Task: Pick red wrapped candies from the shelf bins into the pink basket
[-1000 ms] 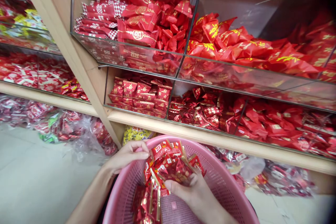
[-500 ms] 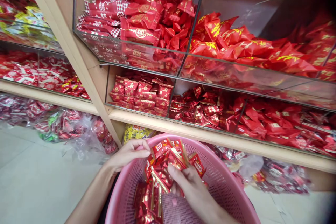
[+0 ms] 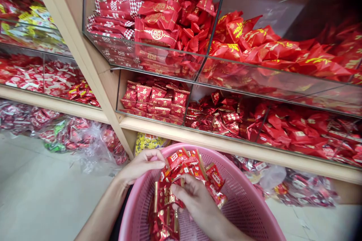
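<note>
A pink plastic basket [image 3: 251, 199] with perforated sides sits at the bottom centre. Inside it lie several red and gold wrapped candy packets [image 3: 181, 160]. My right hand [image 3: 198, 199] reaches into the basket, thumb and fingers closed on a shiny red-and-gold candy packet [image 3: 162, 196] above others at the basket's left. At the far left rim is my left hand [image 3: 148, 163], its thumb and fingers pressed together near the edge of the upper packets. What it pinches, if anything, is hidden.
Behind the basket stands a wooden shelf [image 3: 240, 143] with clear-fronted bins of red candy packets [image 3: 158, 34]. Plastic bags of sweets [image 3: 82, 135] lie on the floor at left, and more bags [image 3: 305, 188] at right. A yellow bag [image 3: 148, 143] sits behind the rim.
My right hand has shifted left and a little down, bringing the red-and-gold packet over those at the basket's left. My left hand stays at the rim. The whole view has shifted slightly.
</note>
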`<state>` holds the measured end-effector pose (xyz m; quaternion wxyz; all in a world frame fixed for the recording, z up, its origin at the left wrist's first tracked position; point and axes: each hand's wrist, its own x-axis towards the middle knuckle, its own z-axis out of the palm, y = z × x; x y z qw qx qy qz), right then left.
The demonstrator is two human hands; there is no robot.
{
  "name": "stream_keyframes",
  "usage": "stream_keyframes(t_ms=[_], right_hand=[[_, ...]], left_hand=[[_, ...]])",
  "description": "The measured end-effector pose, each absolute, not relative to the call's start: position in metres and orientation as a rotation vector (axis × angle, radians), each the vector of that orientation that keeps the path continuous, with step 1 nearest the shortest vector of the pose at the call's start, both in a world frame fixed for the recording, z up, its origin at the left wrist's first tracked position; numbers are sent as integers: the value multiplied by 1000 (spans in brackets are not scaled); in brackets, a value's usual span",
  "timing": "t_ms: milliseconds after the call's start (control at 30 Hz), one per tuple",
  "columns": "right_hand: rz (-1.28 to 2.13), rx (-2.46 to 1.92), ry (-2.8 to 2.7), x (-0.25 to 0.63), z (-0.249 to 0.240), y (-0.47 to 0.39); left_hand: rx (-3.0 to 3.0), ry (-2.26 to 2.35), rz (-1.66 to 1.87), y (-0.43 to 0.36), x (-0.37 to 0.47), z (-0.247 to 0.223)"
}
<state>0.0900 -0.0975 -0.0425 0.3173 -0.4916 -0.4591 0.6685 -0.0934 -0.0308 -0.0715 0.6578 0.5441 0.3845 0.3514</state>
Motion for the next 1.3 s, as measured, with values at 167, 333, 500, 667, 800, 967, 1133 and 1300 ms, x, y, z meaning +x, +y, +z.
stream_keyframes(t_ms=[167, 333, 500, 667, 800, 967, 1133, 1300], right_hand=[[1558, -1303, -1423, 86, -58, -95], [1581, -1412, -1478, 72, -63, -94], [1595, -1520, -1458, 62, -66, -92], [1654, -1450, -1428, 64, -71, -86], [1748, -1455, -1419, 67, -73, -81], [1570, -1560, -1626, 72, -67, -81], [1277, -1501, -1735, 87, -53, -82], [993, -1501, -1795, 113, -31, -75]], left_hand=[[1241, 867, 798, -31, -93, -71], [1249, 855, 809, -31, -95, -73], [1240, 866, 797, -31, -95, -72], [1268, 856, 802, -30, -95, -71], [1273, 853, 799, -29, -95, -72], [1284, 886, 786, -29, -95, -71], [1320, 906, 774, -30, -96, -71], [1324, 909, 763, -29, -97, -74]])
